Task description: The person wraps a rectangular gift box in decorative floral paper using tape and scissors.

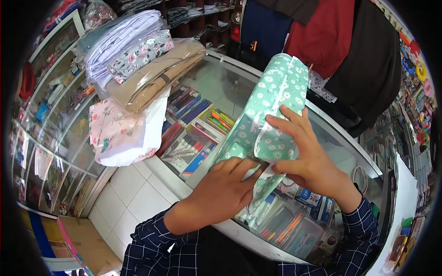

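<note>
A long package in green daisy-print wrapping paper (276, 99) lies on the glass counter, with a white-edged seam along its top. At its near end the paper is loose and partly folded. My left hand (221, 188) has its fingers curled onto this loose end, closed on the paper; its fingertips are partly hidden in the fold. My right hand (308, 158) grips the package from the right, its fingers across the top and its thumb at the folded edge, close to the left fingertips.
The glass counter (221, 69) has pens and boxes inside. On its far left lie clear-bagged folded clothes (156, 76), a floral wrapped parcel (138, 53) and pink floral paper (122, 129). Dark and red garments (322, 37) hang beyond. A cardboard box (92, 244) stands on the floor.
</note>
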Demonstrator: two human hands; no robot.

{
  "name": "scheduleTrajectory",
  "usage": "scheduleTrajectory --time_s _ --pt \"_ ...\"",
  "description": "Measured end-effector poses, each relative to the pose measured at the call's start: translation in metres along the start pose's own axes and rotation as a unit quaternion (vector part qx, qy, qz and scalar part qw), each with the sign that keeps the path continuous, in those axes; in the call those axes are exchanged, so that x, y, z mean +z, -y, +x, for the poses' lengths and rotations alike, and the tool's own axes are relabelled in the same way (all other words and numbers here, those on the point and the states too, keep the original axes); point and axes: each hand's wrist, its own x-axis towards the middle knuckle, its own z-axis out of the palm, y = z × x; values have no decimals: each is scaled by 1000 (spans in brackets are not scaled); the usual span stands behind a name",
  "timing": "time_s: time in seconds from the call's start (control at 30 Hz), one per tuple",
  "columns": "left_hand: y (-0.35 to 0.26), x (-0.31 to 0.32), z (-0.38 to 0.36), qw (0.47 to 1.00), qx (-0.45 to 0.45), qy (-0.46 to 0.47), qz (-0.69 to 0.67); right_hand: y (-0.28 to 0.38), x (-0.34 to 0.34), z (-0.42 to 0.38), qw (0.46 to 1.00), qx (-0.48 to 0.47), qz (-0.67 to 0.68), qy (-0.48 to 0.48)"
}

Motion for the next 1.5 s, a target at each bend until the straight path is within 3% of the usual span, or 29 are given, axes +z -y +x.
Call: scheduleTrajectory --time_s 0.5,0.7,0.8,1.0,1.1,1.2,1.33,1.5 --pt "6 -9 -1 999 21 1 -27 -1 3 1 1000 2 11 -7" --pt "-2 -8 -3 998 -1 57 -6 0 3 1 1000 6 5 -8" --pt "0 -5 -4 999 4 26 -48 -1 3 0 1000 2 2 -8" --pt "7 -16 -5 990 32 76 -114 -1 1 -1 1000 -1 10 2" --pt "5 -13 -7 992 71 65 -83 -1 -3 0 1000 -5 20 12" --pt "-4 -12 -10 984 32 76 -158 2 -8 1 999 6 20 29" --pt "-13 -8 -16 983 55 64 -166 8 -10 2 999 14 -8 35" --pt "-32 12 -22 981 109 -49 -155 1 -7 -5 1000 23 -1 21"
